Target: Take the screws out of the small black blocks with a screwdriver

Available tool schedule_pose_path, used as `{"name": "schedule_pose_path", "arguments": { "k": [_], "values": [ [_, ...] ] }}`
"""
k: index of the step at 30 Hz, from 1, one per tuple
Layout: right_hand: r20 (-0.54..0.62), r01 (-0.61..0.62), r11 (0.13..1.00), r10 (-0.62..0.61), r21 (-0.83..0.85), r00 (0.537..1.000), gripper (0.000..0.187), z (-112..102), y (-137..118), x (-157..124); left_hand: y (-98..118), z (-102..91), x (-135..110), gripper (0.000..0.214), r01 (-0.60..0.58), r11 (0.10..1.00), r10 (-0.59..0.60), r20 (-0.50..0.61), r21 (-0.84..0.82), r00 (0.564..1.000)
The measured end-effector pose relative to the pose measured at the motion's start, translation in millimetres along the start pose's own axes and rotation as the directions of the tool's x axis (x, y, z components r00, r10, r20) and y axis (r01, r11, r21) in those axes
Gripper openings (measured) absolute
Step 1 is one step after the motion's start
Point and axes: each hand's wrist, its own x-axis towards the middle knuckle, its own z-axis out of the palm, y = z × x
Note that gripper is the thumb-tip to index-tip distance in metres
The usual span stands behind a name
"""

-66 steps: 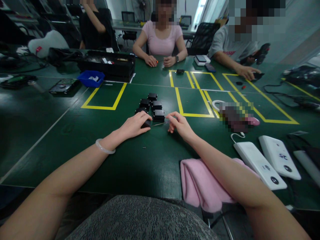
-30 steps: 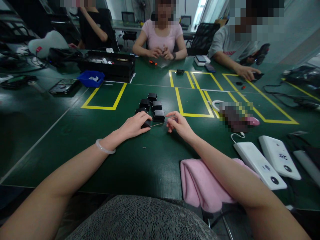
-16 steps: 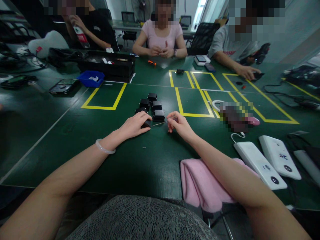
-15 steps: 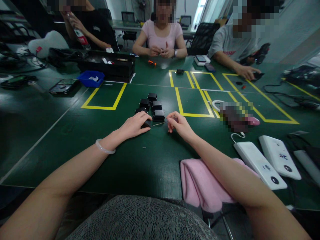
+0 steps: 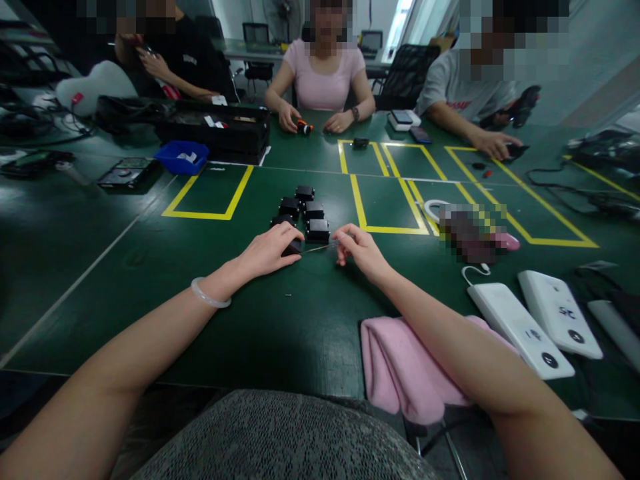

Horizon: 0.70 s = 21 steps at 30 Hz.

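My left hand is closed around a small black box on the green table, covering most of it. My right hand pinches the clear handle of a thin screwdriver. The metal shaft points left, and its tip meets the side of the held box. Just beyond my hands stand several more black boxes in two loose rows. A tiny screw lies on the table in front of my left hand.
A pink cloth lies under my right forearm, with white power banks beside it. A blue tray and a black bin stand at far left. Three people sit across the table; one holds an orange-and-black tool.
My hands, the box and the screwdriver stay nearly in place. The person opposite has lowered their hands to the table and taken hold of the orange tool. The bottle at left has been lowered.
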Motion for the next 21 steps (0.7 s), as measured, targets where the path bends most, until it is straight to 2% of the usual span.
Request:
{"name": "schedule_pose_path", "arguments": {
  "k": [8,14,21],
  "values": [
    [-0.021,0.014,1.000,-0.014,-0.020,1.000,0.019,0.5,-1.1,-1.1,0.2,0.4,0.2,0.038,0.002,1.000,-0.002,-0.006,0.002,1.000],
    [0.009,-0.005,1.000,0.005,-0.004,1.000,0.034,0.2,0.9,0.2,1.5,-0.6,0.2,0.038,0.007,1.000,-0.007,0.003,0.012,1.000],
    [-0.025,0.004,0.999,-0.005,-0.032,1.000,0.021,0.9,-1.9,-1.6,1.0,-1.2,0.2,0.038,0.010,1.000,-0.010,0.008,0.002,1.000]
  ]
}}
